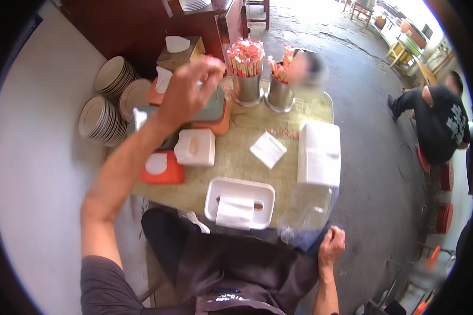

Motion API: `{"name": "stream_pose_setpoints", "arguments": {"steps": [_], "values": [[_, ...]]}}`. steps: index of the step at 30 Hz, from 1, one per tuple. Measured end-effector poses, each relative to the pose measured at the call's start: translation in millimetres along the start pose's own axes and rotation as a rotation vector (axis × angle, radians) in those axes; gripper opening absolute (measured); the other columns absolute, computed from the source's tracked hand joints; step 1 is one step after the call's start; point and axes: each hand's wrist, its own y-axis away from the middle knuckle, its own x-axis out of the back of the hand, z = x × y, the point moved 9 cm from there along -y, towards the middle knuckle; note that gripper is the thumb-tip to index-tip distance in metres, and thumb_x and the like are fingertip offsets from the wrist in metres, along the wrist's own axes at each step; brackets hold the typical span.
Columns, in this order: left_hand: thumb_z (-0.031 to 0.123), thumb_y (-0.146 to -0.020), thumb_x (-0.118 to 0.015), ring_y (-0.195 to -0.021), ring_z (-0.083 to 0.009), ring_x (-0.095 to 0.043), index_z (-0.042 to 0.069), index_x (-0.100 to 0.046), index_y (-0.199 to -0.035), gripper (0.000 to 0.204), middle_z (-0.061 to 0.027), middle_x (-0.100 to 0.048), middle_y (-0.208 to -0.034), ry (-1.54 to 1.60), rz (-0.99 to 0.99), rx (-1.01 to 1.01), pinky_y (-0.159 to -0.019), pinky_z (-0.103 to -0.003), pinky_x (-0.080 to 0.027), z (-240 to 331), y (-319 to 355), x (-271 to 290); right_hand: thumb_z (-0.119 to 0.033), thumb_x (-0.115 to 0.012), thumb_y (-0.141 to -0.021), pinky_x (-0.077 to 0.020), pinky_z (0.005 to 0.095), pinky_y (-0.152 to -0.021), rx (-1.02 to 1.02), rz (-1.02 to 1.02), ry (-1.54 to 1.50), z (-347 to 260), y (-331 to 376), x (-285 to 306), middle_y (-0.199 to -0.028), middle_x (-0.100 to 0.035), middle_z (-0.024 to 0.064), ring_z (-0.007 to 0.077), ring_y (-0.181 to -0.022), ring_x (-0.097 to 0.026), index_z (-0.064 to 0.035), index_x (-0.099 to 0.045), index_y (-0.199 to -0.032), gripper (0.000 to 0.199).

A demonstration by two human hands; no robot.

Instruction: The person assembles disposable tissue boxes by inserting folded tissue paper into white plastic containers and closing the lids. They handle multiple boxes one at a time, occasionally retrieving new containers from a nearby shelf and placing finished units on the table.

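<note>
White plastic tissue box (239, 202) sits at the near edge of the table (231, 157), open side up, a folded paper napkin (235, 212) draped over its front rim. My left hand (186, 94) is raised over the far left part of the table, above a stack of grey-green and orange tissue boxes (215, 113); fingers are bunched together at the tips, seemingly pinching a scrap of white paper, though motion blur keeps me from being sure. My right hand (331, 247) is low off the near right corner, closed in a fist on a clear plastic bag (305, 215) that lies over that corner. Also noted: a white lidded box (195, 147) just beside the stack, an orange box (162, 168) at the left edge, a loose napkin (268, 149) mid-table, a tall napkin pack (319, 153) at the right edge, two steel cups of chopsticks (247, 65) at the far edge. Judgement: napkins are light, limp, easily torn; pinch at a folded edge. Boxes look light, rigid and smooth, best gripped by their sides.
</note>
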Motion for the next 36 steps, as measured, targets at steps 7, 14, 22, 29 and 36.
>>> {"name": "stream_pose_setpoints", "arguments": {"steps": [7, 14, 22, 29, 36], "values": [[0.009, -0.089, -0.063, -0.111, -0.0331, -0.060, 0.007, -0.061, -0.116, 0.027, -0.0127, -0.062, -0.116, -0.355, -0.170, -0.190, -0.094, -0.039, -0.049, -134, -153, -42, -0.006, -0.054, -0.093, -0.0489, 0.0407, -0.074, -0.230, -0.090, -0.020, 42, -30, -12, -0.092, -0.063, 0.0172, 0.0320, -0.081, -0.062, 0.0014, -0.060, -0.099, 0.011], [0.006, -0.075, -0.062, -0.109, -0.0269, -0.059, 0.006, -0.063, -0.096, 0.021, -0.0087, -0.062, -0.105, -0.470, -0.575, -0.377, -0.108, -0.041, -0.039, -182, -206, -83, -0.011, -0.052, -0.098, -0.0431, 0.0238, -0.053, -0.905, -0.126, -0.435, 81, -37, -1, -0.086, -0.056, 0.0026, 0.0081, -0.062, -0.051, -0.0032, -0.058, -0.109, 0.015], [0.012, -0.071, -0.061, -0.105, -0.0236, -0.059, 0.007, -0.063, -0.078, 0.009, -0.0082, -0.063, -0.092, -0.385, -0.576, -0.234, -0.115, -0.043, -0.032, -192, -208, -85, -0.006, -0.051, -0.098, -0.0367, 0.0199, -0.053, -0.391, -0.084, -0.799, -203, -384, -27, -0.080, -0.050, -0.0002, 0.0048, -0.062, -0.042, -0.0029, -0.058, -0.114, 0.018], [0.018, -0.073, -0.064, -0.111, -0.0221, -0.056, 0.008, -0.064, -0.079, 0.011, -0.0061, -0.063, -0.092, -0.317, -0.598, -0.149, -0.117, -0.042, -0.029, -196, -210, -82, -0.006, -0.057, -0.097, -0.0429, 0.0213, -0.057, 0.134, -0.467, -1.276, -488, -593, -157, -0.086, -0.062, 0.0019, 0.0061, -0.066, -0.052, -0.0008, -0.064, -0.112, 0.018], [0.020, -0.079, -0.056, -0.122, -0.0225, -0.053, 0.007, -0.067, -0.083, 0.018, -0.0092, -0.067, -0.106, -0.325, -0.674, -0.091, -0.119, -0.045, -0.028, -205, -200, -85, -0.002, -0.061, -0.091, -0.0526, 0.0309, -0.085, 0.897, -1.083, -1.102, -706, -591, -200, -0.105, -0.070, 0.0119, 0.0182, -0.094, -0.066, 0.0001, -0.065, -0.116, 0.026]]}}
